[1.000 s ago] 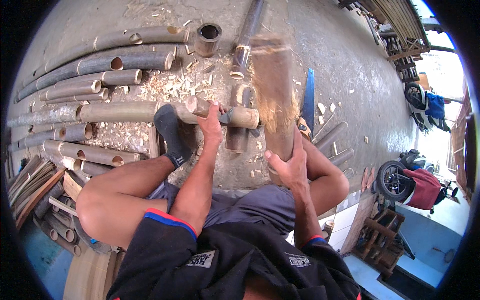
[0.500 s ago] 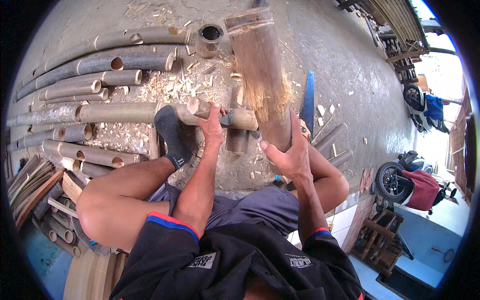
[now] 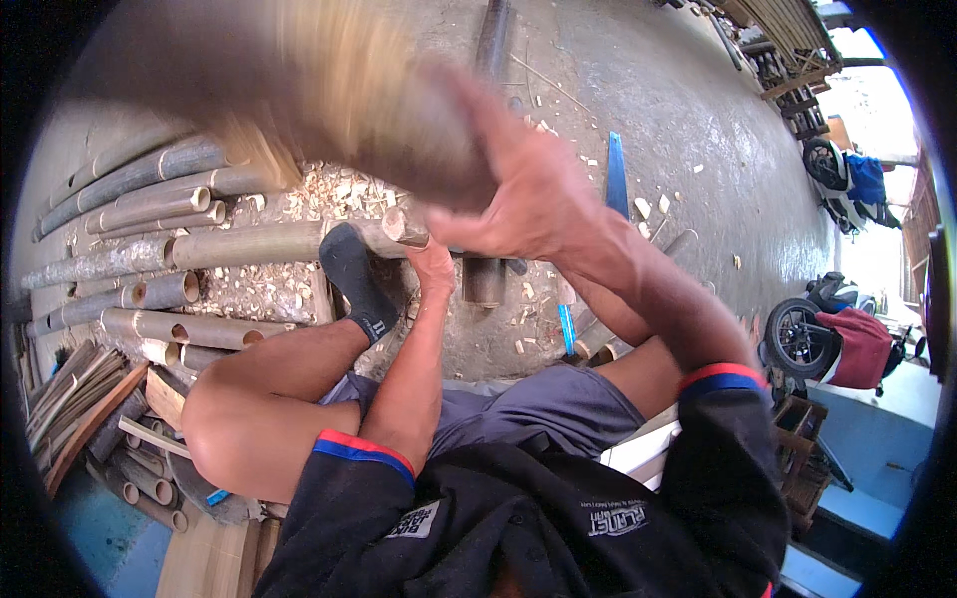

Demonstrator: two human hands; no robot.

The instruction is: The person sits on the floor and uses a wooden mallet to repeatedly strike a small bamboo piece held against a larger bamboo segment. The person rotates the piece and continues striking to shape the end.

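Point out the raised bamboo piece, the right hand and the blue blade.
Raised bamboo piece (image 3: 324, 110): head view, blurred middle.
Right hand (image 3: 533, 194): head view, its back.
Blue blade (image 3: 617, 174): head view, flat face.

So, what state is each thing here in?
Bamboo club: raised, motion-blurred, held in the right hand.
Wooden handle: gripped in the left hand.
Long bamboo pole: lying flat, overlapped by the socked foot.
Bamboo tube: lying down, holes in its side.
Blue saw blade: lying on the floor.
Wood chips: scattered.
Motorbike: standing, draped with a red cloth.
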